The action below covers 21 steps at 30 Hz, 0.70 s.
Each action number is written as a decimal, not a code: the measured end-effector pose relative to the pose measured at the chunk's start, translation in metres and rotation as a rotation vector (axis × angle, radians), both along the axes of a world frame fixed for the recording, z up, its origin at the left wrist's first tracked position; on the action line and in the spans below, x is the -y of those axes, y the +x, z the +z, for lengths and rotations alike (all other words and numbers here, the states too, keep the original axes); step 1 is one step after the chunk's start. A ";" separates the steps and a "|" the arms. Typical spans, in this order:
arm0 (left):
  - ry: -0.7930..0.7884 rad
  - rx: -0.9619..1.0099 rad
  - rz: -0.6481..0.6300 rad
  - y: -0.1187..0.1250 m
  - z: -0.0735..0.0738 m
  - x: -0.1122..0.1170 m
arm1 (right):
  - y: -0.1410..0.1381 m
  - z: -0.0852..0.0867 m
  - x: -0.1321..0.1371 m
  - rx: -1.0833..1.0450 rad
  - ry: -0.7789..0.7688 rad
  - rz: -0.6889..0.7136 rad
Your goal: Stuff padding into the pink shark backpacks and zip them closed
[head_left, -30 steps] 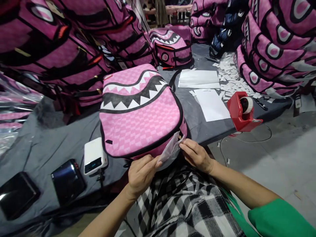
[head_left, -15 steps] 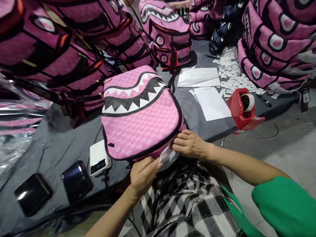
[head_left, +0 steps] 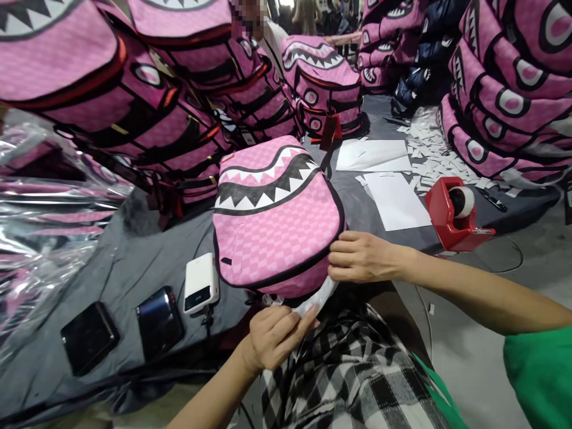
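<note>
Pink checkered shark-teeth backpack [head_left: 286, 238] is on the grey cloth-covered counter [head_left: 111, 274], near edge. Left hand [head_left: 274, 335] has fingers pinching a whitish plastic strip [head_left: 323, 294], right hand's [head_left: 364, 256] fingers gripping its other end. I'd keep tension gentle.

My right sleeve [head_left: 538, 369] is plain bright green, ending near the elbow; rumpled black-and-white checked cloth [head_left: 353, 375], gathered in soft folds, covers my front; green fabric [head_left: 447, 405] shows along its edge; my left hand [head_left: 277, 333], right hand [head_left: 364, 256] and forearms [head_left: 465, 295] are bare.
</note>
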<state>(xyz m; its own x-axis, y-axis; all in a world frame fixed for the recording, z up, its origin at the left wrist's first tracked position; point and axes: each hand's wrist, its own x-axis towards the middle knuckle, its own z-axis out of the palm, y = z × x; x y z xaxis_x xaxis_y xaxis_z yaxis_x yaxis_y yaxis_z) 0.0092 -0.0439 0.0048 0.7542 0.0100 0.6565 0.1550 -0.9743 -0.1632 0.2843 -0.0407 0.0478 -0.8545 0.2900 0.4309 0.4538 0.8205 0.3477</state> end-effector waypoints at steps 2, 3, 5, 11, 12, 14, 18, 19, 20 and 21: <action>0.032 -0.063 -0.024 -0.008 -0.005 0.002 | 0.009 -0.007 0.003 0.011 0.036 0.057; 0.043 -0.080 -0.033 -0.013 -0.009 0.003 | 0.012 -0.012 0.004 0.011 0.047 0.088; 0.059 -0.109 -0.035 -0.022 -0.022 0.003 | 0.018 -0.026 0.005 0.014 0.054 0.127; -0.020 -0.024 0.030 -0.043 -0.041 0.017 | 0.024 -0.065 0.015 -0.070 -0.008 0.006; -0.028 0.032 0.055 -0.041 -0.037 0.021 | 0.024 -0.069 0.020 -0.133 -0.045 -0.032; -0.057 0.157 0.124 -0.030 -0.024 0.025 | 0.021 -0.072 0.032 -0.372 -0.149 -0.150; -0.253 0.143 0.210 0.012 0.001 0.013 | 0.003 -0.074 0.047 -1.101 -0.572 -0.576; -0.313 0.094 0.218 0.022 0.005 0.009 | -0.003 -0.075 0.048 -1.219 -0.723 -0.640; -0.379 0.025 0.229 0.030 0.006 0.006 | -0.009 -0.077 0.047 -1.295 -0.870 -0.671; -0.452 -0.060 0.252 0.037 0.006 0.003 | -0.015 -0.079 0.046 -1.339 -0.999 -0.673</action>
